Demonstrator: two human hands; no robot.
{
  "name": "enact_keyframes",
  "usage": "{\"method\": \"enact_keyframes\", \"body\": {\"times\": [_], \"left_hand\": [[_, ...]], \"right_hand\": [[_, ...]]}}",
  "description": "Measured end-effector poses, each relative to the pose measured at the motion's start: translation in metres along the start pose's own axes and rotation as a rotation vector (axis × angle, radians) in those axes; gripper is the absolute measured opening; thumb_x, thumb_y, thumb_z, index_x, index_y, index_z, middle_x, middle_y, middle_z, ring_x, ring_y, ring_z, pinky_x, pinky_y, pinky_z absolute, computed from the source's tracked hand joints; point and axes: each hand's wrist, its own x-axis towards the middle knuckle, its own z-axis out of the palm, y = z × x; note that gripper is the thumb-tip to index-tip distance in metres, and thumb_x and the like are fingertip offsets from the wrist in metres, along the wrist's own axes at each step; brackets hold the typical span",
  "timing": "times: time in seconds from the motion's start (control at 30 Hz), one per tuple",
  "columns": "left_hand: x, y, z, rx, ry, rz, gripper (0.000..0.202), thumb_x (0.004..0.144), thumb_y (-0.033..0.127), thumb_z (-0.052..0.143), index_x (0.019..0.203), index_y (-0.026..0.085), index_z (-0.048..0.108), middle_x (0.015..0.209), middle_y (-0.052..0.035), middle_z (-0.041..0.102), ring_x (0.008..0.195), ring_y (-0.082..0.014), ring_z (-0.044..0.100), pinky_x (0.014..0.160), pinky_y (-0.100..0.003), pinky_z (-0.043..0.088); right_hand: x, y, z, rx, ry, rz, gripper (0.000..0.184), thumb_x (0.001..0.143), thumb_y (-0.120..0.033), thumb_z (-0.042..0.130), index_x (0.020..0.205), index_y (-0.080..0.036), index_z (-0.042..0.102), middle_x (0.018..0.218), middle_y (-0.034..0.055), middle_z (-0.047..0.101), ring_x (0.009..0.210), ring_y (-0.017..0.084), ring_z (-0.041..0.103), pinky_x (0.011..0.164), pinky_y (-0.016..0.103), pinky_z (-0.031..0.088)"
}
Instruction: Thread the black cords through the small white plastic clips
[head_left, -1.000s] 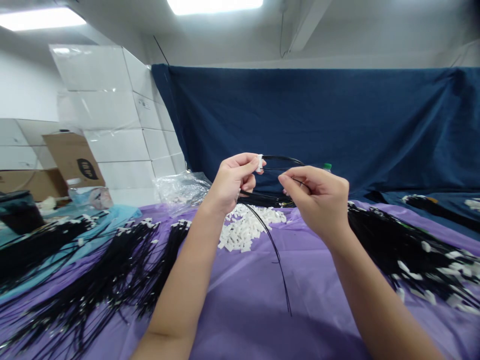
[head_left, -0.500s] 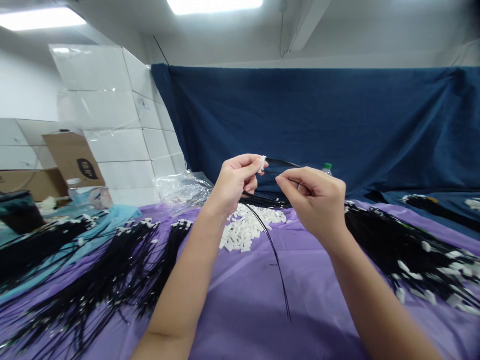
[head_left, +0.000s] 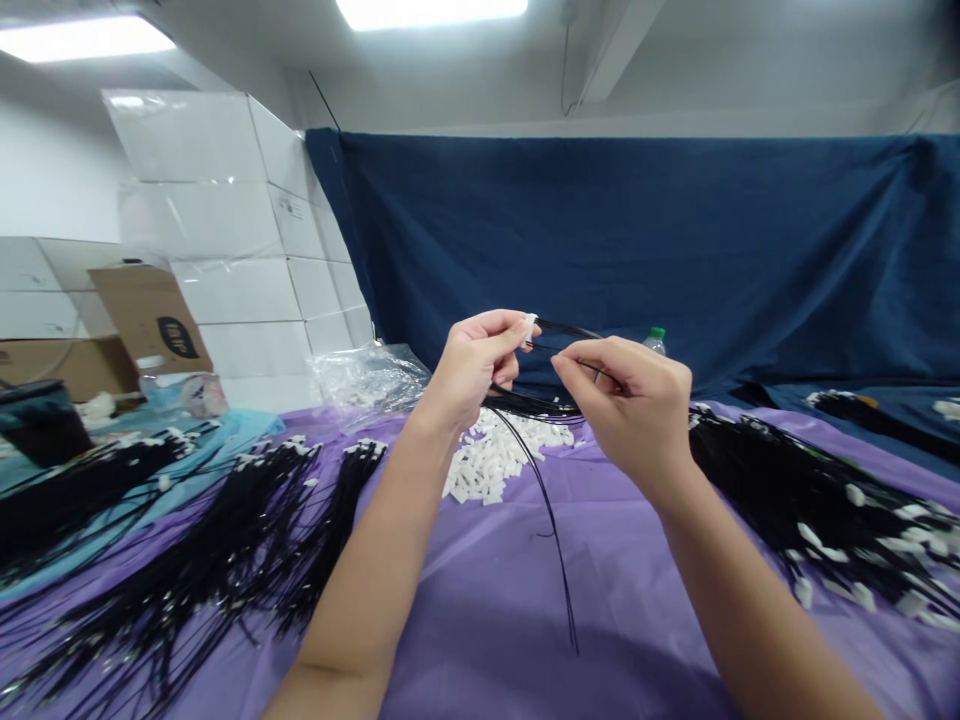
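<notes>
My left hand is raised above the table and pinches a small white plastic connector between thumb and fingers. My right hand is closed in a pinch on thin black wires that loop from the connector over to its fingers. Long ends of the wires hang down from my left hand to the purple table cover. Below the hands lies a heap of white connectors.
Bundles of black wires with white ends fan across the left of the table, and another pile lies on the right. A clear plastic bag sits behind. White boxes, a cardboard box and a blue cloth stand at the back.
My right hand has drawn a little closer to the left hand and the connector. The hanging wires have swung slightly.
</notes>
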Motion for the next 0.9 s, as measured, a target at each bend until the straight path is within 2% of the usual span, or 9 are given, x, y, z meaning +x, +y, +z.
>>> {"method": "enact_keyframes", "body": {"times": [0.43,0.9], "left_hand": [[-0.0004,-0.0030,0.0005,-0.012,-0.018,-0.010,0.012,0.079,0.025,0.065,0.076,0.013,0.066,0.065,0.0006,0.052,0.039,-0.0003,0.033,0.037,-0.017,0.020],[-0.0072,0.0038,0.0053,0.010,-0.040,0.001,0.013,0.079,0.026,0.066,0.079,0.013,0.067,0.066,0.0008,0.053,0.040,0.0000,0.035,0.039,-0.016,0.025]], "right_hand": [[-0.0006,-0.0038,-0.0014,-0.012,-0.009,0.009,0.012,0.080,-0.014,0.059,0.069,-0.017,0.063,0.054,-0.0042,0.046,0.048,0.006,0.036,0.050,0.023,0.031],[-0.0010,-0.0057,-0.0025,-0.061,-0.047,-0.004,0.013,0.080,-0.011,0.060,0.068,-0.015,0.063,0.055,-0.0051,0.043,0.048,0.005,0.035,0.051,0.022,0.030]]}}
